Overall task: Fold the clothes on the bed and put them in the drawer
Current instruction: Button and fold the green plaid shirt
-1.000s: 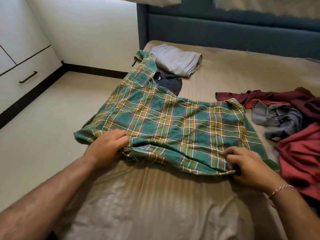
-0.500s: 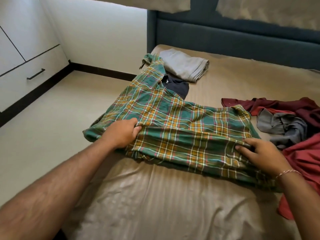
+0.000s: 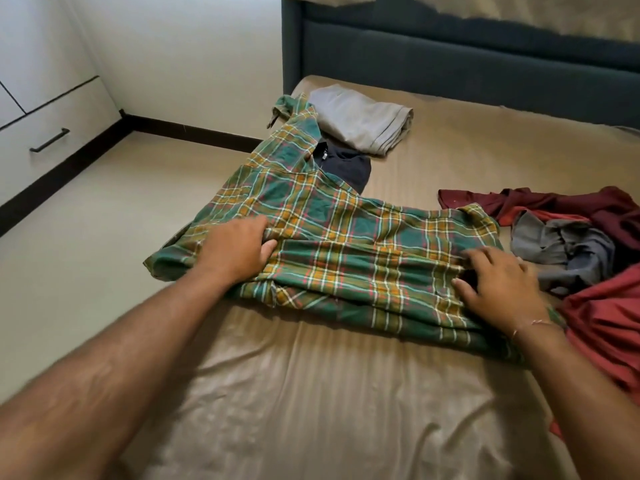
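A green and orange plaid shirt (image 3: 346, 237) lies spread across the bed (image 3: 346, 410), its near hem folded up over its middle. My left hand (image 3: 235, 251) grips the folded edge at the shirt's left side, thumb tucked under the fold. At the shirt's right side, my right hand (image 3: 498, 282) lies on the fold with its fingers spread, pressing the cloth down. A white drawer (image 3: 52, 133) with a black handle stands shut at the far left.
A folded grey garment (image 3: 360, 119) and a dark one (image 3: 349, 164) lie near the blue headboard (image 3: 450, 57). Loose maroon (image 3: 561, 202), grey (image 3: 561, 251) and red (image 3: 609, 327) clothes are heaped at the right. Bare floor (image 3: 86, 254) runs between bed and drawer.
Both hands have carried the shirt's near hem away from me and laid it over the middle. My right hand has gone from pinching the hem to lying spread on it.
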`<state>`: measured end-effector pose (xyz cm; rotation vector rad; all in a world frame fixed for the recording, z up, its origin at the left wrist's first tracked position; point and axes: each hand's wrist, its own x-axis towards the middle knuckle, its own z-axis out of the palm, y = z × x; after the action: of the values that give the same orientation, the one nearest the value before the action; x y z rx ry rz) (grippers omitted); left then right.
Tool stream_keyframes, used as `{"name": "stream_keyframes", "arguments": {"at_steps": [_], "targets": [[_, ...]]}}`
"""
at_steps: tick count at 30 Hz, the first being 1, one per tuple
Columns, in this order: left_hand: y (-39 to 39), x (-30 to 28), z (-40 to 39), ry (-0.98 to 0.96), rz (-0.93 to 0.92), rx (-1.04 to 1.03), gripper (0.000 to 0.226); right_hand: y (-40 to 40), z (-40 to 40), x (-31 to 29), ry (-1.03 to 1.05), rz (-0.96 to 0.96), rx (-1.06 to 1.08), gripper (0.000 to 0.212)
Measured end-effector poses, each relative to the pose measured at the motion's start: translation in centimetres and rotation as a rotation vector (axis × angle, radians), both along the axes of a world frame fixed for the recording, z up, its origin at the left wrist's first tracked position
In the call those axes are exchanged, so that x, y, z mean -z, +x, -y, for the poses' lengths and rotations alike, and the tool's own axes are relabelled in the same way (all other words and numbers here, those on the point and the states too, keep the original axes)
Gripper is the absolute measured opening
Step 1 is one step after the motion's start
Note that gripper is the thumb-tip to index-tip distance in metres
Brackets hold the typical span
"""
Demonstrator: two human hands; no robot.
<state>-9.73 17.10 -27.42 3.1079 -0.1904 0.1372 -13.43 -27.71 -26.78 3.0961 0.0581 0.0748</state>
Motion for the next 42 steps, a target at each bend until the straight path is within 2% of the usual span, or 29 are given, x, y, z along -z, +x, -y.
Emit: {"name": "stream_keyframes", "arguments": {"at_steps": [2, 3, 5, 6, 7, 9, 11, 13, 16, 18, 25, 34, 42], "targets": [[-2.5, 0.3, 0.8, -0.065, 0.203, 0.111, 0.055, -3.3, -1.8, 0.7, 0.165, 0.142, -0.19, 0.065], [-4.3, 0.4, 1.4, -0.087, 0.229, 0.23, 0.067, -5.2, -3.1, 1.1, 0.201, 0.144, -0.321, 0.074], [-7.3, 2.0, 2.4, -0.015, 0.138, 0.493, 0.083, -7.4, -5.2, 2.6, 0.142, 0.01, -0.478, 0.086], [-8.2, 3.1, 2.6, 0.041, 0.074, 0.54, 0.088, -7.7, -5.9, 3.6, 0.095, -0.074, -0.467, 0.088], [-8.4, 4.3, 2.4, 0.073, 0.036, 0.511, 0.092, -7.8, -6.4, 4.6, 0.066, -0.122, -0.419, 0.086], [-7.7, 5.1, 1.6, 0.086, 0.022, 0.315, 0.098, -7.5, -6.1, 5.8, 0.074, -0.163, -0.341, 0.08], [-6.9, 4.6, 0.6, 0.104, 0.064, 0.17, 0.093, -7.3, -4.4, 6.0, 0.078, -0.175, -0.356, 0.075], [-6.4, 3.9, -0.8, 0.115, 0.105, 0.128, 0.077, -7.2, -1.4, 6.0, -0.002, -0.174, -0.352, 0.076], [-5.6, 2.8, -4.0, 0.084, 0.103, 0.132, 0.057, -6.9, 1.9, 4.6, -0.081, -0.211, -0.184, 0.1], [-5.0, 1.8, -5.5, 0.049, 0.075, 0.175, 0.053, -6.4, 2.7, 3.6, -0.092, -0.293, -0.112, 0.105], [-7.8, -0.4, -7.4, 0.061, 0.04, 0.285, 0.076, -8.6, 2.4, 0.0, -0.113, -0.447, -0.145, 0.088], [-15.4, 0.4, -8.8, 0.01, -0.065, 0.261, 0.076, -14.7, 1.0, -3.3, -0.188, -0.548, -0.159, 0.092], [-20.5, -0.3, -10.2, 0.021, -0.193, 0.232, 0.076, -19.6, 0.0, -5.2, -0.208, -0.693, -0.226, 0.07]]}}
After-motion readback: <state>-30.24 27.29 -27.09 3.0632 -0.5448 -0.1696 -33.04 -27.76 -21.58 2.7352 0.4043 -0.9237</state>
